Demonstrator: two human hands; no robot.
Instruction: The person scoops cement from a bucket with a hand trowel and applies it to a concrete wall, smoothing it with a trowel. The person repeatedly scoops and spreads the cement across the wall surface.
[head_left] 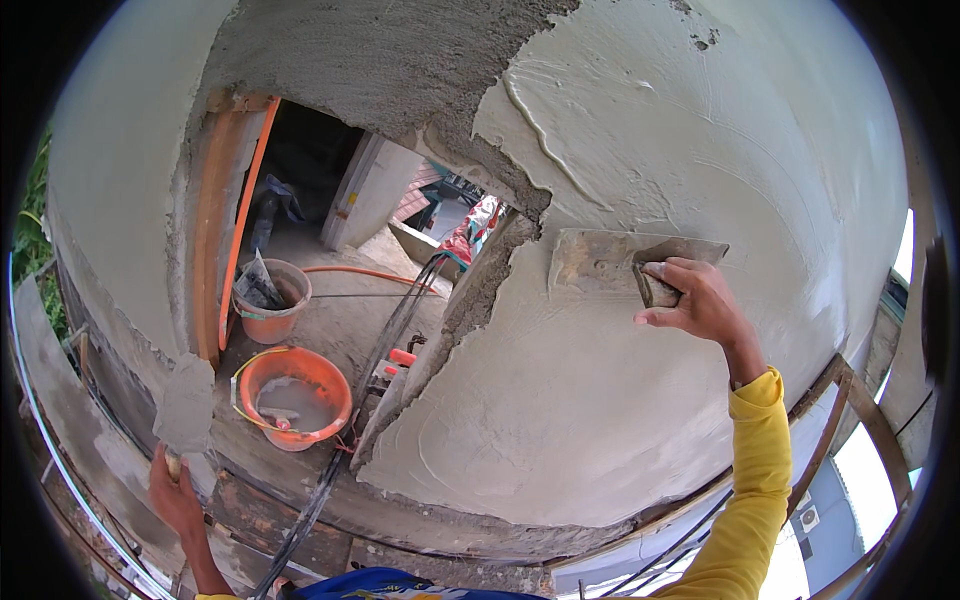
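My right hand [697, 299] is closed round the handle of a rectangular plastering trowel [600, 262]. Its smeared blade lies along the wet grey plaster [480, 410] of the wall in front of me. At the lower left, my left hand [175, 497] grips the short handle of a second trowel [185, 405], whose blade is coated in grey plaster. Whether that blade touches the wall edge behind it, I cannot tell. A ragged edge divides the smooth coat from the rough, darker wall [370, 60] at the top.
Through a doorway with a wooden frame [210, 220] stand an orange bucket [340, 395] holding greyish liquid and a second bucket [275, 322] with a bag inside. Black cables [385, 335] and an orange hose [350, 270] cross the floor. Wooden planks [275, 510] run below me.
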